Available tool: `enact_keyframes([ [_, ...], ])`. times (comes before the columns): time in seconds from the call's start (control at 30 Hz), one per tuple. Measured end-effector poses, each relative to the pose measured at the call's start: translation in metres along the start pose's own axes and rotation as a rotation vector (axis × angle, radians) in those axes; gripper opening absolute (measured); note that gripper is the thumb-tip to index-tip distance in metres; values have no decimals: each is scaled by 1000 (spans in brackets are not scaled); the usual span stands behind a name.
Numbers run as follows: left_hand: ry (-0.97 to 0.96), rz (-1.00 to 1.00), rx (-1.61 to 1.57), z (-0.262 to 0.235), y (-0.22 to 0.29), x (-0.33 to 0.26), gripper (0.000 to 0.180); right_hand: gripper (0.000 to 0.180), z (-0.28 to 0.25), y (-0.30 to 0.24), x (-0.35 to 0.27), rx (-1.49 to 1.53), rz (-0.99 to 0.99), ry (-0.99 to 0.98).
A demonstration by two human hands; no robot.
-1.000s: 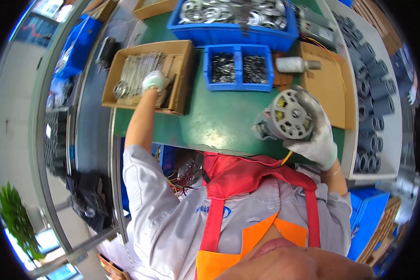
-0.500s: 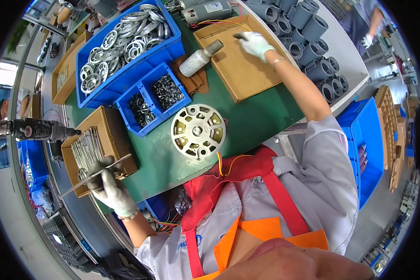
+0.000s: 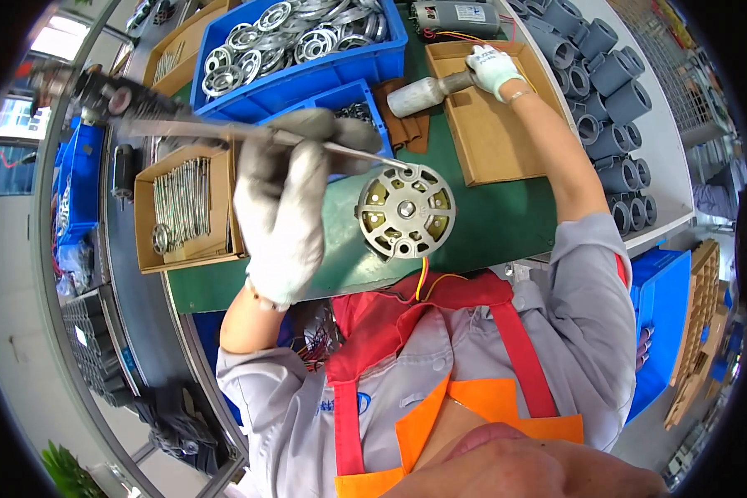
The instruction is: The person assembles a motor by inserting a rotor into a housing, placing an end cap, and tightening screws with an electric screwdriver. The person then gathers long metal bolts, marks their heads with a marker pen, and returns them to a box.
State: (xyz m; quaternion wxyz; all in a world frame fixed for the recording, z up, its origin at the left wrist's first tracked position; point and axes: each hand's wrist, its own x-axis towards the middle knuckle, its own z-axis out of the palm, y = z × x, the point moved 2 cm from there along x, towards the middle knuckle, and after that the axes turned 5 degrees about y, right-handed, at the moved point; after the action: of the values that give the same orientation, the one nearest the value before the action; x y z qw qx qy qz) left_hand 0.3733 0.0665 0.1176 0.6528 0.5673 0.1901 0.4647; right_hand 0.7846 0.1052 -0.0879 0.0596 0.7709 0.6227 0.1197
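My left hand (image 3: 286, 212), in a grey-stained white glove, is closed around long thin metal rods (image 3: 353, 154); motion blurs their left part, so their number is unclear. One rod's tip reaches the upper hole of a round silver motor end cover (image 3: 407, 209); whether it enters the hole cannot be made out. Yellow and red wires come out below the cover. My gloved right hand (image 3: 494, 70) has its fingers bent at the grey handle end of a mallet-like tool (image 3: 419, 97) with a white cylindrical head. The tool lies across the left edge of a shallow cardboard box (image 3: 506, 137).
A blue bin (image 3: 303, 87) holds silver ring-shaped covers; a smaller blue bin of small metal parts is half hidden behind my left hand. Rods lie in a cardboard box (image 3: 149, 249) at left. A power screwdriver (image 3: 112, 95) hangs beside it. Grey tubes (image 3: 618, 100) stand at right.
My left hand has risen from the rod box toward the motor cover with the rods. My right hand has come to the tool's handle end. The whole view has shifted.
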Motion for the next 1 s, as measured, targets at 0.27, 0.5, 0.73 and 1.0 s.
enact_keyframes([
  [0.27,-113,-66,163,8,-4,7,20,40,-65,48,-67,662,454,587],
  [0.5,-333,-133,601,17,7,7,19,28,-249,-14,-176,1806,142,809],
  [0.73,-363,-221,324,0,-38,-1,20,28,-289,-110,-201,1785,-261,600],
  [1.0,-341,-262,-187,1,-62,-15,25,26,-330,-130,-198,1311,-508,277],
])
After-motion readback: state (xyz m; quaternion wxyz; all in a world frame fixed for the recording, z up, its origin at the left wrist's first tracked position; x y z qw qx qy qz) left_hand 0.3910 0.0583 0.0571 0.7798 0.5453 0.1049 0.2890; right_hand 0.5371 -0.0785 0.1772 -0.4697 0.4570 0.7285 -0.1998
